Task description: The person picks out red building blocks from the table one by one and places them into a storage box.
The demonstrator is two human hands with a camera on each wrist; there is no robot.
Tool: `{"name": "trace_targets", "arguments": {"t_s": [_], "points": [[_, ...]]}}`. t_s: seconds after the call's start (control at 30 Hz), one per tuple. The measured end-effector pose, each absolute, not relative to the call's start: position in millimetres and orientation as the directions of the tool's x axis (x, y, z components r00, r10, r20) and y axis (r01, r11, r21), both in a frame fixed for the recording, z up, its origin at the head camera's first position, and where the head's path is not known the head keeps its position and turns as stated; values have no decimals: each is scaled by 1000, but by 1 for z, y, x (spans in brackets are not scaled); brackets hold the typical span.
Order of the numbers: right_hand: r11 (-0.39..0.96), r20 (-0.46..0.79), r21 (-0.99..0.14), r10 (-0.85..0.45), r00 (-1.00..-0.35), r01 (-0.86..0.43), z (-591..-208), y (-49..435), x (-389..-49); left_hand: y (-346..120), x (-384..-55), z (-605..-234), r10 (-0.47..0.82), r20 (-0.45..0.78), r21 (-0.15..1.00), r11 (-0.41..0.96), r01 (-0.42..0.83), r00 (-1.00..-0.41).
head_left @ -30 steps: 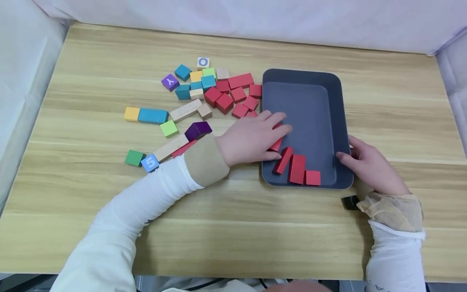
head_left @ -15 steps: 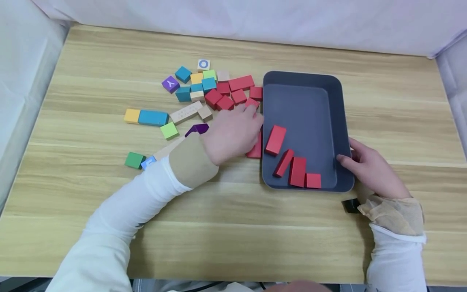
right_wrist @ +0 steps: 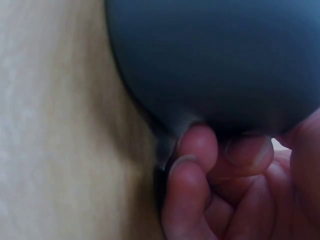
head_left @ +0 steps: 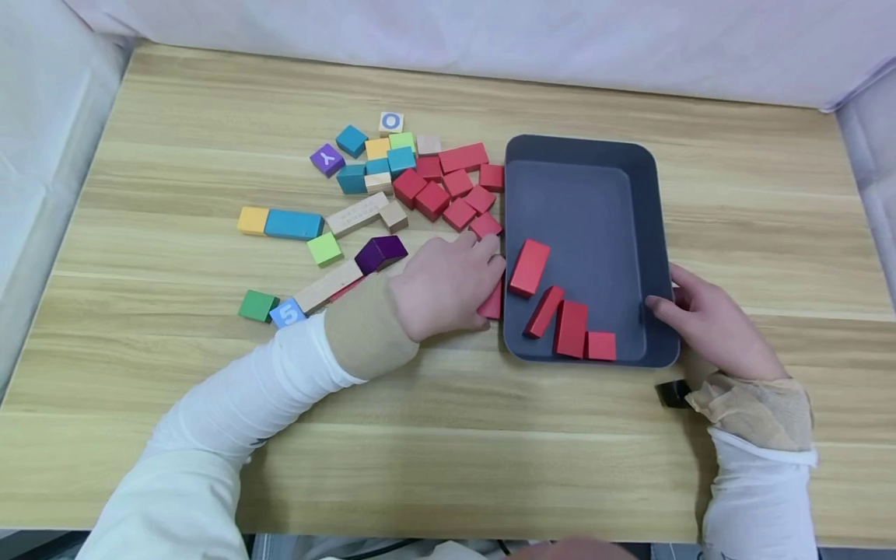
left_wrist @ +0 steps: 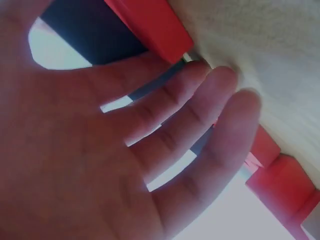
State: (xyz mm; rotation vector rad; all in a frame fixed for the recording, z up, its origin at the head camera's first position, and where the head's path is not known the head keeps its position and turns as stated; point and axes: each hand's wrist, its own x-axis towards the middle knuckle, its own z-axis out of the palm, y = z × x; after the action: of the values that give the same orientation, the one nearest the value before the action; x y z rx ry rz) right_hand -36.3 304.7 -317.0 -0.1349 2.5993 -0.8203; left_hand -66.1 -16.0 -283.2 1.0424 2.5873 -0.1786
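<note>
My left hand (head_left: 451, 284) reaches over a red block (head_left: 492, 302) lying just outside the left side of the dark grey tray (head_left: 640, 152). In the left wrist view the fingers (left_wrist: 192, 117) are spread and nearly straight, and the index finger lies against that red block (left_wrist: 157, 30); the thumb's contact is hidden. My right hand (head_left: 717, 315) grips the tray's right rim, thumb on top and the other fingers curled at the outside. Several red blocks (head_left: 529, 267) lie in the tray's lower part. More red blocks (head_left: 432, 201) sit in a cluster left of it.
Blue, yellow, green, purple and plain wooden blocks (head_left: 357, 214) are spread over the left half of the wooden table (head_left: 448, 451). A small black object (head_left: 673, 393) lies beside the right wrist. White cloth (head_left: 476, 47) walls the table's back and sides.
The left hand has left a red block in the tray, pulled back leftward, then slid toward me over the red block at the rim. The right hand keeps its hold.
</note>
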Motion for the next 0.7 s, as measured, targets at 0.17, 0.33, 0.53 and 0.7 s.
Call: {"name": "trace_targets", "arguments": {"t_s": [0.17,0.33,0.53,0.7], "points": [[823,-358,-567,-213,-909,31,-315,304,-36,-18,-67,-282,657,-365,51,721,691,-659],[819,-363,-572,-204,-909,45,-316,305,-37,-21,-71,-277,652,-416,108,728,677,-634],[819,-370,-571,-204,-906,49,-316,305,-37,-32,-77,-263,678,-357,173,724,668,-643],[819,-373,-571,-202,-906,52,-317,305,-37,-35,-81,-257,721,-188,176,692,700,-666]]}}
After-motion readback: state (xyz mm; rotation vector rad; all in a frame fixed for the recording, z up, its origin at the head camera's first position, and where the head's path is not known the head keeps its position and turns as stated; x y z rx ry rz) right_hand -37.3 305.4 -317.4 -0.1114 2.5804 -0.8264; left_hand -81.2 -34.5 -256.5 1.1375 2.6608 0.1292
